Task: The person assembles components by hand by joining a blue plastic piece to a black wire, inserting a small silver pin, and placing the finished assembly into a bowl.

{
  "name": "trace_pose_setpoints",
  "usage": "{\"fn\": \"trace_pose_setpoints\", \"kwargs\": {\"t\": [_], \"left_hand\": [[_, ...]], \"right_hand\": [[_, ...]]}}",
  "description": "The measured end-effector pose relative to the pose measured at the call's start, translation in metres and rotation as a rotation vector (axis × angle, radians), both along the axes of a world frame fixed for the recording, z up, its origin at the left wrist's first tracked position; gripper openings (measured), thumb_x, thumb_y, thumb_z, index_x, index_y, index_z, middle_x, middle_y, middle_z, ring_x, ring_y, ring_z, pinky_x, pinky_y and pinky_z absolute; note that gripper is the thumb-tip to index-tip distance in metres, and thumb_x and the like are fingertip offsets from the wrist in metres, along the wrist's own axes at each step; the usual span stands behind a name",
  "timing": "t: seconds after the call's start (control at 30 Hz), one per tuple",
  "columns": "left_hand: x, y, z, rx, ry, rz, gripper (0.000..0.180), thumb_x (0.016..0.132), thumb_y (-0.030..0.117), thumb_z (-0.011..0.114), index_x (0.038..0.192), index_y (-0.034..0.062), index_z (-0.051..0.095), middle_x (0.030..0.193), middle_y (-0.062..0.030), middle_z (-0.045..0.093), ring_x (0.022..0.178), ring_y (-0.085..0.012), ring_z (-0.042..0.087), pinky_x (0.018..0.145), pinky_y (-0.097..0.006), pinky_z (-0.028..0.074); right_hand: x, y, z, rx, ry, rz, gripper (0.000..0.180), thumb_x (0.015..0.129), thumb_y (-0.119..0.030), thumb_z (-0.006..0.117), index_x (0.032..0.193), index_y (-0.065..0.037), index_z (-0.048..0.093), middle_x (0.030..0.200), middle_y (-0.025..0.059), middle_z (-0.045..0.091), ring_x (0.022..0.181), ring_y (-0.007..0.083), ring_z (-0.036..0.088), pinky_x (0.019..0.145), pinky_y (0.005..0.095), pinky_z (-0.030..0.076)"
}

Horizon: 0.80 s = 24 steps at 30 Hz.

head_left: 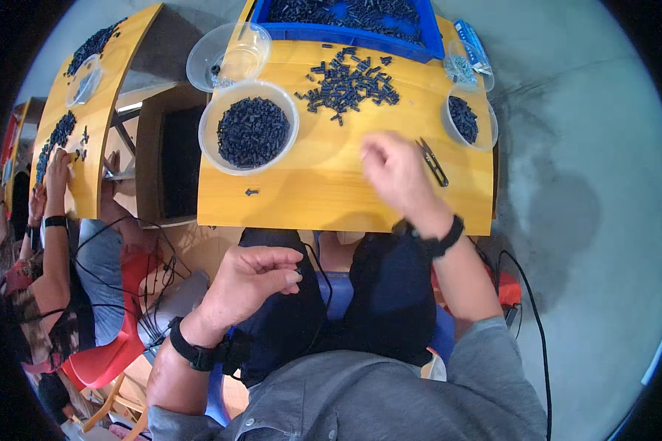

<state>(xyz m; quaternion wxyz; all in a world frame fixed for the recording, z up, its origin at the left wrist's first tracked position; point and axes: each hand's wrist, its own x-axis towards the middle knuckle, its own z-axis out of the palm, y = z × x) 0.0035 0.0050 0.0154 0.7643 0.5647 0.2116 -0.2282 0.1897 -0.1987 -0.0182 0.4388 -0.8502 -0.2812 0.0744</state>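
My left hand (261,278) is over my lap, short of the table's front edge. Its thumb and forefinger are pressed together, and whatever may sit between them is too small to make out. My right hand (401,175) hovers above the right part of the yellow table (324,198), smeared by motion, its fingers seeming curled. Beyond it lies a loose pile of small black parts (349,84). Close by on its right are black thread snips (433,162). One single black part (252,192) rests near the front left.
A round tub of black parts (248,132) stands left, with a clear bowl (229,59) behind it. A blue bin (346,35) is at the back. Smaller tubs (472,121) line the right edge. Leftward, another person's hands (55,176) work at a second table.
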Motion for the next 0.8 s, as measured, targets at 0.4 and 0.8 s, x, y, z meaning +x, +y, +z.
{"fn": "trace_pose_setpoints", "kwargs": {"t": [0.4,0.8], "left_hand": [[0.006,0.003,-0.002,-0.015,-0.084,-0.079,0.010,0.090,0.002,0.055,0.096,-0.0018,0.062,0.083,-0.0063,0.066,0.070,-0.0115,0.063,0.065,-0.024,0.052],[-0.006,0.001,0.000,-0.054,-0.208,0.000,0.006,0.092,0.005,0.055,0.094,0.0010,0.059,0.084,-0.0046,0.063,0.068,-0.0078,0.056,0.064,-0.022,0.047]], "right_hand": [[0.110,-0.018,-0.041,-0.686,-0.354,-0.458,0.014,0.079,-0.003,0.054,0.088,0.006,0.060,0.089,0.0284,0.061,0.085,0.0434,0.062,0.074,0.0479,0.051],[0.097,-0.022,-0.044,-0.618,-0.385,-0.467,0.012,0.080,-0.001,0.049,0.087,0.005,0.057,0.079,0.0263,0.062,0.077,0.0433,0.062,0.070,0.0490,0.050]]}}
